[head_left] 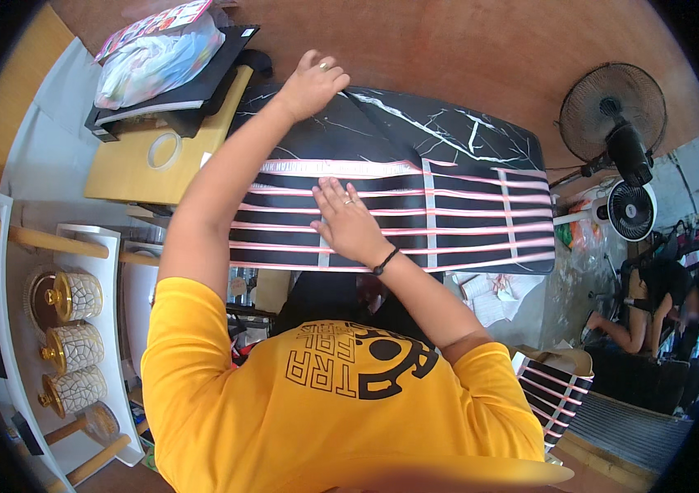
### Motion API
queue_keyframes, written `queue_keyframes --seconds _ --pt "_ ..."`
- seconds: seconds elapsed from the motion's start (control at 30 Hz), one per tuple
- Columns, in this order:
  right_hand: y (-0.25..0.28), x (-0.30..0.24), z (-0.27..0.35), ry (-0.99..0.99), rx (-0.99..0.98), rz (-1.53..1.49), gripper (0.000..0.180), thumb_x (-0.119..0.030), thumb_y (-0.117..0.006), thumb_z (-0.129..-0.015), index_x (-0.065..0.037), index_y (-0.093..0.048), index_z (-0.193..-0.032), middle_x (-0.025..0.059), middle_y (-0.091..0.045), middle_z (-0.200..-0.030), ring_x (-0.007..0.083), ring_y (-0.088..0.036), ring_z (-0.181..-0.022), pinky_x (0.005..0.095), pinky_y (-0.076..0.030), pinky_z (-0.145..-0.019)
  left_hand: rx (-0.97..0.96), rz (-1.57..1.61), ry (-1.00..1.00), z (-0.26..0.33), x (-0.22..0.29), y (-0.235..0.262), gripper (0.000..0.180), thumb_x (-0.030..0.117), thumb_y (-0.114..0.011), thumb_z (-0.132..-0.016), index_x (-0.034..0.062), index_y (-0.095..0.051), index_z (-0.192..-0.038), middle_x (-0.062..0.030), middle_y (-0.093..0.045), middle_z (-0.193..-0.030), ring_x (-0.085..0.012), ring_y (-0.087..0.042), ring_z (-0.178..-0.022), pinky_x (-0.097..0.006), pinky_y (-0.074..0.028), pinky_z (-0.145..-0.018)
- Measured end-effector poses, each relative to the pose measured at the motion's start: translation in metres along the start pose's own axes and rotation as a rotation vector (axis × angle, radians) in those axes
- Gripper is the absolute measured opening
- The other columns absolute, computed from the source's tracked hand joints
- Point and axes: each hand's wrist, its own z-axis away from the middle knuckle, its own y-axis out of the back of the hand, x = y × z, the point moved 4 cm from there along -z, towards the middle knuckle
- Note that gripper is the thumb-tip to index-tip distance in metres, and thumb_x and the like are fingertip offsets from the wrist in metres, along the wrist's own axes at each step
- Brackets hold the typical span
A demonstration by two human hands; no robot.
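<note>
Across the black marble-patterned table (505,144) lie several long pink-and-white strips (489,211) in rows over a black sheet (399,218). Pale bands of tape (430,218) cross them. My left hand (313,84) is at the table's far edge, its fingers closed at the raised corner of a black sheet. One edge of that sheet runs slantwise from my fingers toward the uppermost strip. My right hand (347,215) lies flat on the middle strips, fingers stretched out and holding nothing. Its palm covers part of the strips.
Left of the table, a wooden box (132,168) bears a tape roll (165,150), a black tray and a plastic bag (156,66). White shelves hold gold-lidded jars (74,296). Two fans (612,111) stand at the right. Another person (653,300) sits farther right. Papers (497,294) lie below the table.
</note>
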Motion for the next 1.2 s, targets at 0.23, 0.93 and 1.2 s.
queue_keyframes --seconds 0.23,0.93,1.2 --pt "0.003 -0.002 -0.001 -0.043 -0.026 -0.052 0.064 -0.037 -0.056 -0.096 0.003 -0.042 -0.143 0.0241 -0.037 -0.151 0.0362 -0.031 -0.144 0.0506 -0.024 -0.118 -0.253 0.558 -0.004 -0.001 0.03 0.007 0.036 0.008 -0.069 -0.079 0.0096 -0.066 -0.115 -0.0119 -0.061 -0.117 -0.031 -0.058 -0.111 -0.043 -0.046 -0.094" --pt "0.021 0.074 -0.036 -0.246 0.298 -0.361 0.016 -0.006 -0.078 -0.071 -0.007 -0.074 -0.086 0.0096 -0.065 -0.096 0.0316 -0.058 -0.098 0.0432 -0.046 -0.088 -0.113 0.556 0.552 0.103 0.093 0.075 0.004 0.006 -0.066 -0.081 0.0063 -0.063 -0.084 -0.0097 -0.059 -0.096 -0.03 -0.058 -0.094 -0.043 -0.044 -0.08" --pt "-0.001 0.069 -0.044 -0.347 0.319 -0.362 0.008 -0.009 -0.078 -0.073 -0.009 -0.075 -0.08 0.0071 -0.065 -0.093 0.0307 -0.058 -0.097 0.0432 -0.046 -0.086 -0.104 0.409 0.64 0.131 0.117 0.134 0.01 0.007 -0.064 -0.076 0.0131 -0.063 -0.084 -0.0057 -0.053 -0.093 -0.0272 -0.054 -0.096 -0.044 -0.035 -0.084"
